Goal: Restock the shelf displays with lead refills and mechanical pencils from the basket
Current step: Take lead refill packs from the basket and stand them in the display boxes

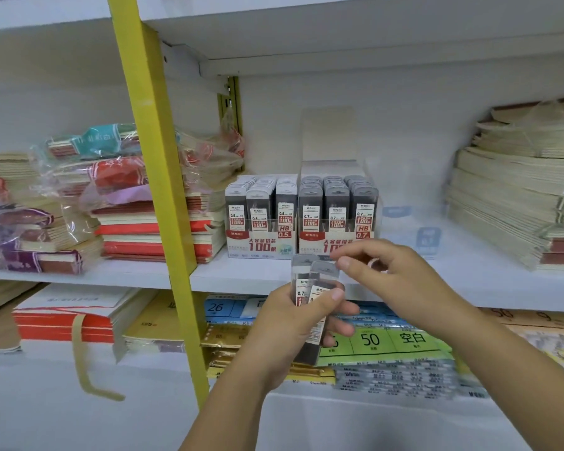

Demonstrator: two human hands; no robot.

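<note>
Upright, caps up: lead refill cases [310,283] inside left hand [284,327] grip; right hand [392,275] unclear.

Open gap on shelf [463,271] between 0.7 box [316,242] and right stack [508,203], but a blurry clear box [428,239] stands in it. 0.5 box [261,247] and 0.7 box are packed full and touching. Tall headroom above them. Yellow post [157,190] and left stacks [124,229] block the left. Left hand [287,327] gripping refills [319,281] fronts the 0.7 box.
</note>
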